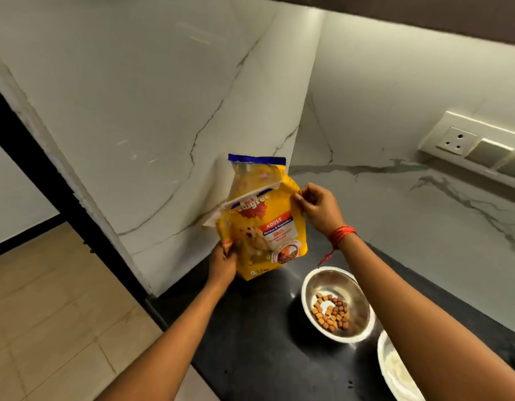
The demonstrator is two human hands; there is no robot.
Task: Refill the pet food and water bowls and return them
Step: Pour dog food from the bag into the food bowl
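Observation:
A yellow dog food bag (pixel 265 224) with a blue top stands upright at the back left of the black counter (pixel 250 337), its top flap folded over. My left hand (pixel 221 263) grips the bag's lower left edge. My right hand (pixel 317 206) pinches the bag's upper right edge. A steel bowl (pixel 337 303) sits to the right of the bag, holding a small pile of brown and orange kibble (pixel 331 314). A second steel bowl (pixel 395 371) is partly cut off at the bottom right; I cannot tell what it holds.
White marble walls (pixel 163 111) meet in a corner right behind the bag. A socket and switch panel (pixel 476 146) is on the right wall. The counter's left edge drops to a tiled floor (pixel 47 314).

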